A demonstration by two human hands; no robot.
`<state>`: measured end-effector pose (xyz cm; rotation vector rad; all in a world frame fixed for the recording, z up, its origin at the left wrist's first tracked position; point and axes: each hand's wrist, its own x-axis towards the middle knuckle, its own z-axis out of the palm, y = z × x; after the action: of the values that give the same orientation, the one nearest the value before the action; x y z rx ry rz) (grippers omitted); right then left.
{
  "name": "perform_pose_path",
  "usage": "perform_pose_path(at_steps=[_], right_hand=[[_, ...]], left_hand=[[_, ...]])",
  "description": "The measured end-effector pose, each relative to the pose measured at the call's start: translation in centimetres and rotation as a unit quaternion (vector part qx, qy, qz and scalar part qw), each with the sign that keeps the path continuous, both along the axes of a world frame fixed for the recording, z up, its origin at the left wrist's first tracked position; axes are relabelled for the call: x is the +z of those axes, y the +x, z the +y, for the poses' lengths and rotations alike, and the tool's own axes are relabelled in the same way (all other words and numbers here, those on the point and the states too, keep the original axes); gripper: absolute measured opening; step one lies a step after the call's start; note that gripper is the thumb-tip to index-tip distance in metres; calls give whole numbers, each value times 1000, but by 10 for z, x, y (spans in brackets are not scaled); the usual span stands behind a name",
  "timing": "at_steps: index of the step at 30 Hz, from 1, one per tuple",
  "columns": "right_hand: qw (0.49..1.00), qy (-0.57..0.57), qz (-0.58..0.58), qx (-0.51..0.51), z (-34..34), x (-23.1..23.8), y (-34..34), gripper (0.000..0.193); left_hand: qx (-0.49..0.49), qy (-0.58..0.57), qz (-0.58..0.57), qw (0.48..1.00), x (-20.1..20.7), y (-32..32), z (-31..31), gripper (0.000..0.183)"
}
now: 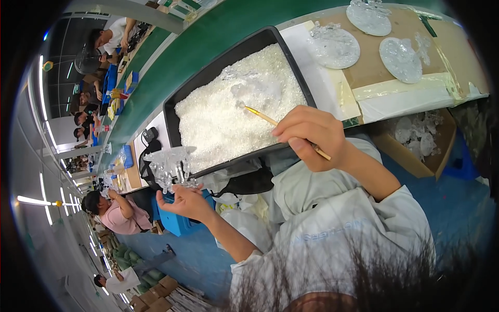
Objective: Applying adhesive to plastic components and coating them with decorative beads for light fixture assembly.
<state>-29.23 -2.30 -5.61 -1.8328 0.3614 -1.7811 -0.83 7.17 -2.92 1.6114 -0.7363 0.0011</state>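
Observation:
My right hand [314, 136] is closed round a thin paintbrush [264, 117] with a wooden handle and a gold-coloured collar. Its pale tip is over the white, glittering granules [208, 130] heaped in a black tray [171, 124]; whether it touches them I cannot tell. Beside the tray's near left corner, my left hand [188, 204] holds a clear, spiky figurine [174, 169] with a flat, plate-like part at its top. The fingers of that hand are bent beneath the figurine. A pale, smooth patch shows among the granules ahead of the brush tip.
Several clear figurines on round bases, one a round-based piece [400, 60], lie on the brown board at the right. Below it, a cardboard box [444, 138] contains more clear pieces. A blue bin [179, 222] is under my left forearm. Other people sit along the green bench [208, 26].

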Motion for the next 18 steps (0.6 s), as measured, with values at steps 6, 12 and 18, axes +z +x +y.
perform_pose_path(at_steps=[6, 12, 18], right_hand=[[1000, -9, 13, -27, 0, 3, -3, 9], [1000, 1, 22, -15, 2, 0, -2, 9], [999, -5, 29, -21, 1, 2, -2, 9]], left_hand=[[56, 62, -448, 890, -42, 49, 18, 46], [89, 33, -522, 848, -62, 68, 32, 40], [112, 38, -576, 809, -62, 74, 36, 39]])
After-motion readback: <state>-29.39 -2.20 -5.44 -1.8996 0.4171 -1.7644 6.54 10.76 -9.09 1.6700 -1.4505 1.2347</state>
